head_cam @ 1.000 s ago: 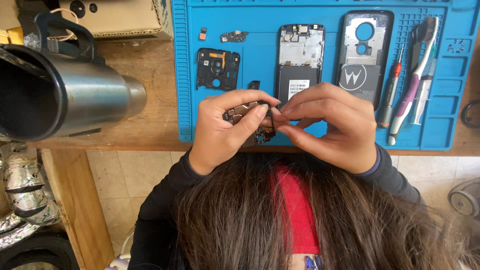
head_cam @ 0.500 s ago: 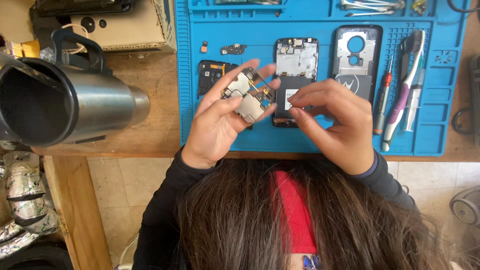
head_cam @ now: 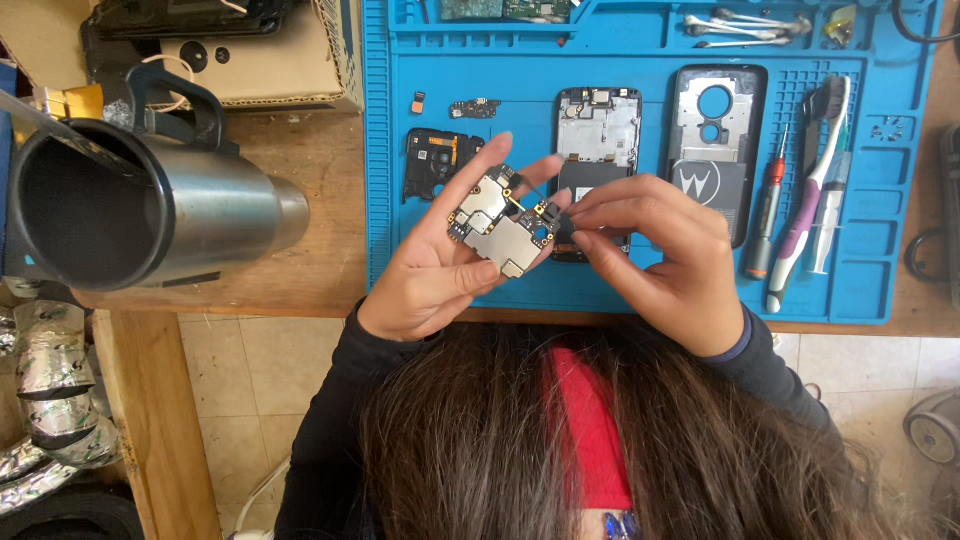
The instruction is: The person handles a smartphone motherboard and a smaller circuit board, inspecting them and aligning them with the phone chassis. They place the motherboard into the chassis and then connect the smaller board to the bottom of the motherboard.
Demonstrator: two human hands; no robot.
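Board: a small, thin phone circuit board with silver metal shields (head_cam: 497, 222) lies across the fingers of the left hand (head_cam: 440, 270), raised above the blue silicone work mat (head_cam: 640, 290).
Left grip: loosely cupped under the board, thumb bent at its lower edge, fingertips spread past its far edge; grasping the board by its rims.
Right grip: the right hand (head_cam: 665, 262) is pinched, thumb and forefinger closed on a small dark part (head_cam: 560, 228) at the board's right edge.
Handling: probably light, stiff and brittle; flexing or a slip could crack it.
Where to hold: by the bare edges, off the shields and connectors.
Beyond the grip: an opened black phone frame (head_cam: 597, 150) lies on the mat just past the fingers.
Right of the grip: a red-handled screwdriver (head_cam: 768, 215) and a white and purple toothbrush (head_cam: 808, 200).
Left of the grip: a steel mug with a black handle (head_cam: 160, 205) on the wooden table (head_cam: 320, 270).
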